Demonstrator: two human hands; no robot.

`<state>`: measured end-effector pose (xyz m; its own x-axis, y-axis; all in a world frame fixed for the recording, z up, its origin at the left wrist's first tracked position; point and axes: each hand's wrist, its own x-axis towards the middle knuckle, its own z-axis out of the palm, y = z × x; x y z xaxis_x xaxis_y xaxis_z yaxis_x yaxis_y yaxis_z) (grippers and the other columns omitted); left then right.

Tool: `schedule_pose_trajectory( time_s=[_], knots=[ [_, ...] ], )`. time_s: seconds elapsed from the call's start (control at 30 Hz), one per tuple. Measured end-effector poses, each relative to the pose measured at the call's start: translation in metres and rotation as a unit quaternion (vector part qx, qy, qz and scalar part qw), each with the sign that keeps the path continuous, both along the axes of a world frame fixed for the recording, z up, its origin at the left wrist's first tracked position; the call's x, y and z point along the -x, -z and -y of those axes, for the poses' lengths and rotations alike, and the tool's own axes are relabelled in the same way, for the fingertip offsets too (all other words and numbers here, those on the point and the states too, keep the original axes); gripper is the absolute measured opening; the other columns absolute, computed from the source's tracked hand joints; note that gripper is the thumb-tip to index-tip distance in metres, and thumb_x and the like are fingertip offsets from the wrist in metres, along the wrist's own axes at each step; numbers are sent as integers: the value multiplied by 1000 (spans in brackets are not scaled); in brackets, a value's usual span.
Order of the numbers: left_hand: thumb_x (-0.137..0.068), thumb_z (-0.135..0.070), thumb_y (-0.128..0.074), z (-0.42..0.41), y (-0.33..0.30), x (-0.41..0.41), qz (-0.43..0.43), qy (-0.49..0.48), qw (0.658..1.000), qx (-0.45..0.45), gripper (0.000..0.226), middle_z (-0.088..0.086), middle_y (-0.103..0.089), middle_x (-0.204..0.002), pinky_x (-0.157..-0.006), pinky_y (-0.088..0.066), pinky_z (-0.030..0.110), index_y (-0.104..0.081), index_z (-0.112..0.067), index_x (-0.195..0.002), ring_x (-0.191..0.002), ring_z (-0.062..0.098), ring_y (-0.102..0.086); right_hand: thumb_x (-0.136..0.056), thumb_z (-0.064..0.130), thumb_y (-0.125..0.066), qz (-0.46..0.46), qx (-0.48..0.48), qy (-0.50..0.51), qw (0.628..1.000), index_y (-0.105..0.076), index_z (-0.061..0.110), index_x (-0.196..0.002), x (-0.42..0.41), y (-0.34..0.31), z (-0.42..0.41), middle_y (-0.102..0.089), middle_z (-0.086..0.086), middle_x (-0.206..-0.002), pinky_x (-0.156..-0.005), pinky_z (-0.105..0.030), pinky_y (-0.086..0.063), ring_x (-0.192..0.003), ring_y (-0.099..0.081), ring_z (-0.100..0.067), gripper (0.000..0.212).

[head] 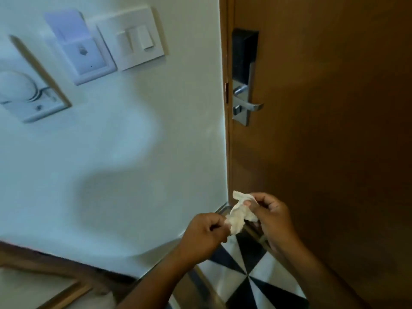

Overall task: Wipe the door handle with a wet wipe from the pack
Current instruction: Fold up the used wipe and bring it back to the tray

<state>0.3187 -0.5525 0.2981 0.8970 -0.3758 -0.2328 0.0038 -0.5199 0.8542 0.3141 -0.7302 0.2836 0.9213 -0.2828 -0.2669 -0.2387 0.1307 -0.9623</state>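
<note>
On the white wall at left sit a round-dial panel, a white card-slot plate and a white rocker light switch. Low in the middle, the left hand and the right hand each pinch an end of the crumpled white wet wipe held between them. Well above them, the silver lever door handle sits on the brown wooden door.

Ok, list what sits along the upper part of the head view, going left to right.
Round dial panel → key-card holder → light switch → door edge → dark lock plate → door handle. Lower down, both hands hold the wipe.
</note>
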Motion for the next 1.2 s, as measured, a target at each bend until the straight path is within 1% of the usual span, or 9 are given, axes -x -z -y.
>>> schedule_pose_trajectory(
  time_s=[0.13, 0.27, 0.33, 0.43, 0.6, 0.77, 0.93, 1.0, 1.2],
  knots=[
    [-84, -47, -68, -17, -13, 37, -38, -74, 992, 95, 38, 24, -66, -77, -63, -48, 26, -74, -10, -79, -64, 18, -59, -86, 3, -68, -22, -14, -34, 999, -69, 17, -88, 27, 25, -42, -75, -4, -85, -57, -22, -49, -75, -69, -19, 14],
    [-93, -28, -65, -49, -4, 60, -39, -170, 984, 42, 30, -6, -66, -60, -56, -48, 13, -70, -22, -64, -57, 3, -61, -93, 9, -58, -40, -16, -112, 993, -75, 16, -86, 65, 37, -79, -72, 11, -63, -45, -9, -46, -53, -65, -2, 19],
    [-93, -26, -66, -69, 5, 73, -53, -213, 975, 26, 27, -8, -68, -56, -50, -48, 11, -71, -23, -66, -51, 2, -62, -94, 14, -52, -48, -32, -141, 988, -77, 19, -88, 80, 37, -93, -75, 4, -72, -50, -11, -49, -62, -68, -7, 26],
    [-90, -20, -71, -114, 15, 110, -69, -257, 962, 58, 5, 1, -76, -67, -50, -52, 17, -67, -18, -94, -57, 11, -70, -93, 23, -58, -30, -34, -188, 981, -76, 29, -94, 109, 37, -132, -76, -2, -83, -58, -21, -52, -73, -69, -16, 19],
    [-93, -13, -64, -203, 40, 168, -59, -208, 972, 93, 49, 8, -79, -80, -63, -63, 32, -51, -44, -129, -73, 23, -77, -85, 18, -72, -4, 40, -236, 971, -75, 27, -97, 154, 44, -208, -76, 8, -87, -63, -20, -53, -80, -70, -9, 16],
    [-97, -7, -57, -282, 54, 225, -124, -242, 957, 105, 24, 15, -76, -94, -60, -54, 32, -74, -19, -108, -74, 23, -73, -81, 2, -73, -21, 44, -196, 979, -76, 13, -84, 208, 51, -289, -76, -1, -74, -62, -26, -56, -68, -70, -13, 11],
    [-99, -14, -52, -350, 65, 255, -304, -350, 877, 126, 21, 22, -76, -106, -57, -58, 35, -67, -7, -112, -86, 33, -77, -81, 8, -74, -18, 130, -252, 959, -73, 31, -73, 254, 66, -362, -75, 14, -73, -62, -13, -55, -73, -70, -4, 23],
    [-102, -14, -47, -366, 75, 266, -340, -342, 865, 139, 24, 22, -75, -106, -56, -58, 36, -64, -4, -115, -90, 37, -76, -81, 7, -71, -22, 203, -269, 941, -74, 23, -76, 263, 82, -381, -73, 9, -75, -66, -17, -56, -73, -68, -7, 18],
    [-94, -2, -37, -402, 148, 297, -353, -310, 876, 109, 46, 20, -72, -106, -55, -54, 29, -54, -33, -122, -68, 26, -72, -79, -1, -70, -110, 235, -291, 921, -76, 4, -88, 270, 153, -425, -74, -8, -86, -75, -32, -55, -81, -68, -21, 12]
  ],
)
